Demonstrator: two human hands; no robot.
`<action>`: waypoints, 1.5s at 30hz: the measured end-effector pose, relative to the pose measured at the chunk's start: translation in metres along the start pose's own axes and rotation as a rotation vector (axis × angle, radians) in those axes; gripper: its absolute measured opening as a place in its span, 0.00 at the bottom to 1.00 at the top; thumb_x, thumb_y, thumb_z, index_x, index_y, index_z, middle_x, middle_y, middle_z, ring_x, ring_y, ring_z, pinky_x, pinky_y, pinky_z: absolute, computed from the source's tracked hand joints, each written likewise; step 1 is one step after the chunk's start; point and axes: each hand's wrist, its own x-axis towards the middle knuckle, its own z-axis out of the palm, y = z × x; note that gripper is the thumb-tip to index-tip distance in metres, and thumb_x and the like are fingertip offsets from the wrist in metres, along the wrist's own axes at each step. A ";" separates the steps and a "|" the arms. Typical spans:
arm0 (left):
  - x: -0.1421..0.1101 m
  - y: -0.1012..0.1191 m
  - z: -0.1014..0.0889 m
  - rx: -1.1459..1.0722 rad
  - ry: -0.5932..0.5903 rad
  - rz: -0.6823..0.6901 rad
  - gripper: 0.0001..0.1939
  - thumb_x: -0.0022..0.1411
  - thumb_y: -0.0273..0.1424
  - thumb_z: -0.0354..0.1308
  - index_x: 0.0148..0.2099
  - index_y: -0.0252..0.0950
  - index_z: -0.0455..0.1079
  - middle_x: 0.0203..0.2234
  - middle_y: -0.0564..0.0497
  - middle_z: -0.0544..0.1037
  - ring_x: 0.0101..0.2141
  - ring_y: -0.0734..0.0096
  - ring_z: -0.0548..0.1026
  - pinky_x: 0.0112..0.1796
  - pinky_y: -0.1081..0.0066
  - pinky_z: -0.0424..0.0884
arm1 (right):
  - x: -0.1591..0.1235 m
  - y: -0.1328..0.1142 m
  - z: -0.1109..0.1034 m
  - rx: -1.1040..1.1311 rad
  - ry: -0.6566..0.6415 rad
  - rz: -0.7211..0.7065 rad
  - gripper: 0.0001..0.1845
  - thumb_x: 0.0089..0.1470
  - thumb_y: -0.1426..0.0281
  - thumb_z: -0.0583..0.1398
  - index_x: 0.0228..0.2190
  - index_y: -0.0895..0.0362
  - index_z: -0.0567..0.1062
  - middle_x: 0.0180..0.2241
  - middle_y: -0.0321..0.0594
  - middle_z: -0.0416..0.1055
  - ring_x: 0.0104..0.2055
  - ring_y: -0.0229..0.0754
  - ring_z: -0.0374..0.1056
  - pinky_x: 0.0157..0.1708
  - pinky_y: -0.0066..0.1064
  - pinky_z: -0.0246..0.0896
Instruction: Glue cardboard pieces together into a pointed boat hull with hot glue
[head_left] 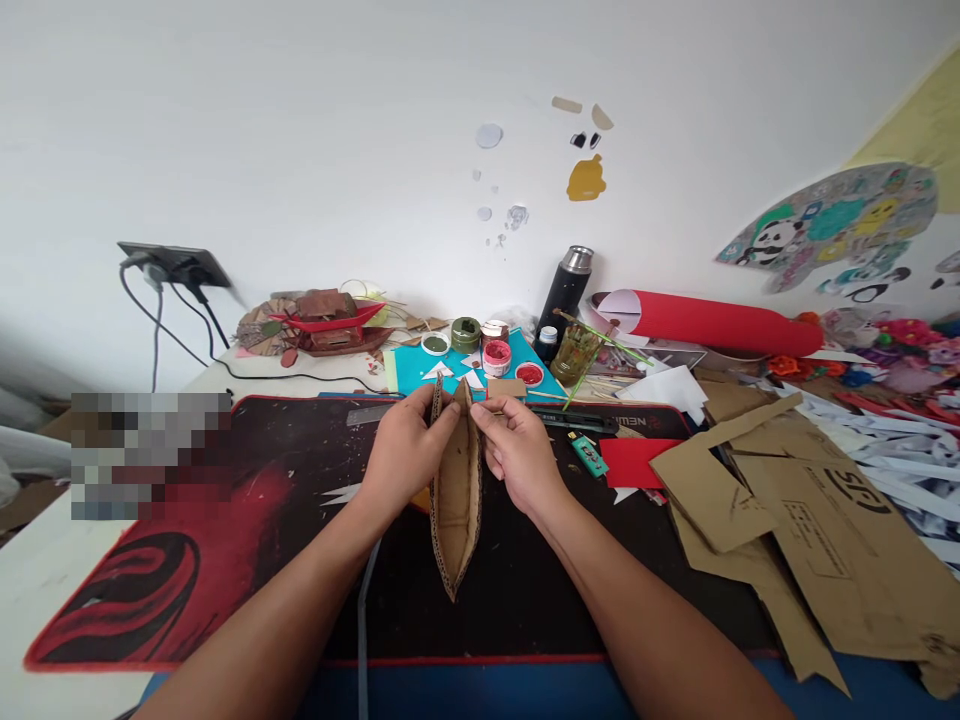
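Note:
Between my hands is a narrow cardboard boat hull [454,500], pointed at its near end, with raised corrugated sides. My left hand [411,445] grips the far part of its left wall, thumb on the inside. On the right wall near the far end, my right hand [519,445] pinches the edge between thumb and fingers. The far tip shows between the two hands. Under the left wrist lie the pale blades of scissors [341,494], and something orange is partly hidden beneath the hull.
A black and red mat [285,580] covers the desk. Cut cardboard [825,540] and red paper [637,463] lie right. Paint jars [496,357] stand on blue paper behind, near a black thermos [564,290] and a glass jar [576,352]. Finished-looking boats [330,320] sit back left.

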 end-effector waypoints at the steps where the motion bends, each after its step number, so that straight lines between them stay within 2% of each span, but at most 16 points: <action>1: 0.000 0.000 0.000 0.001 0.003 -0.001 0.13 0.67 0.44 0.56 0.39 0.40 0.72 0.33 0.51 0.81 0.35 0.60 0.76 0.38 0.64 0.66 | 0.000 0.000 0.000 -0.001 -0.001 0.002 0.22 0.50 0.52 0.74 0.32 0.54 0.76 0.13 0.19 0.55 0.11 0.29 0.46 0.09 0.22 0.43; 14: 0.001 -0.002 0.001 -0.018 -0.021 -0.010 0.15 0.68 0.45 0.56 0.39 0.40 0.73 0.32 0.51 0.81 0.35 0.60 0.76 0.38 0.64 0.66 | 0.000 0.001 0.000 0.026 -0.004 0.011 0.21 0.51 0.53 0.74 0.32 0.54 0.75 0.13 0.18 0.54 0.12 0.29 0.46 0.10 0.22 0.43; 45: 0.002 -0.002 0.000 -0.056 0.003 -0.003 0.14 0.66 0.43 0.58 0.39 0.38 0.75 0.32 0.50 0.80 0.35 0.61 0.74 0.38 0.63 0.66 | 0.002 0.002 -0.001 0.064 -0.029 0.006 0.19 0.50 0.56 0.74 0.32 0.53 0.75 0.13 0.18 0.55 0.11 0.29 0.47 0.09 0.22 0.42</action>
